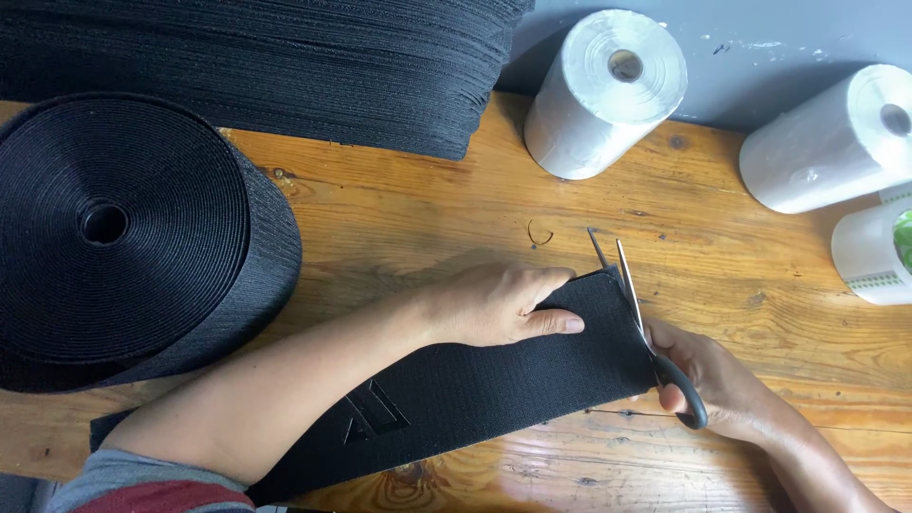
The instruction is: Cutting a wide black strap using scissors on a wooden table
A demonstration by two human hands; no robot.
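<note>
A wide black elastic band [475, 389] runs flat across the wooden table [399, 218] from a big black roll [123, 237] at the left. My left hand [499, 304] presses the band's free end down, thumb stretched along it. My right hand [722, 380] grips black-handled scissors [636, 304]. Their blades are slightly apart at the band's right end edge, tips pointing away from me.
A stack of black cut pieces [285, 66] lies along the back left. Two white plastic rolls [603, 90] [836, 138] and a clear tape roll [879, 252] stand at the back right. A small rubber band [540, 233] lies near the scissor tips.
</note>
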